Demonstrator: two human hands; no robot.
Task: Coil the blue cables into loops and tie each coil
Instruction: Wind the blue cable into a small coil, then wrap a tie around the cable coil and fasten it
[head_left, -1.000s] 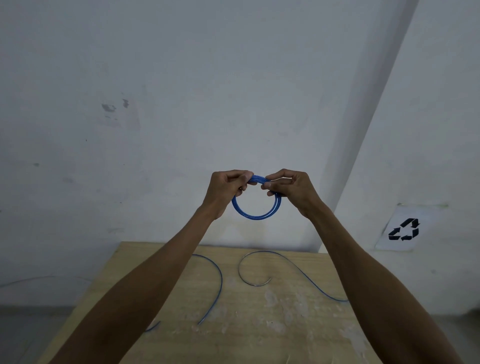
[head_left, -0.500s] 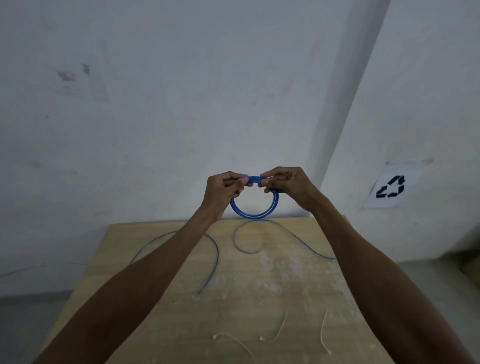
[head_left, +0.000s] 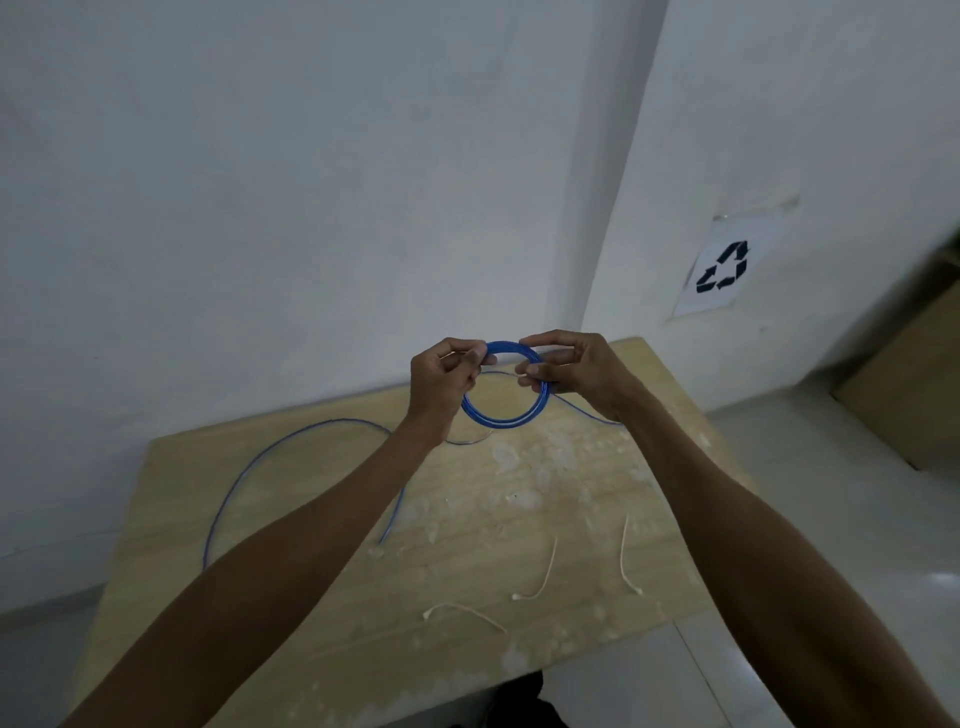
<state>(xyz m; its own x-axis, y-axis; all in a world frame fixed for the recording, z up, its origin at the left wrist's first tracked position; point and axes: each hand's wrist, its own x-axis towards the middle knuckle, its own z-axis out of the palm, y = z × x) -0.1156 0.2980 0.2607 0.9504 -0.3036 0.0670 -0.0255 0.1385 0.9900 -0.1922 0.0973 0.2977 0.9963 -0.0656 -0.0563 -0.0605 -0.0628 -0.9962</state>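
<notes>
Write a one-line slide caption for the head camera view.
Both hands, left and right, hold a blue cable coil above a wooden table.

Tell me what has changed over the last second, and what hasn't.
The view tilted down, so more of the wooden table shows, with three white ties on it. Both hands, left hand and right hand, keep pinching the blue cable coil at its top, above the table. The loose blue cable lies unmoved.

White walls (head_left: 260, 208) met at a corner; a recycling sign (head_left: 724, 267) hung above the grey floor (head_left: 831, 519), light dim.
</notes>
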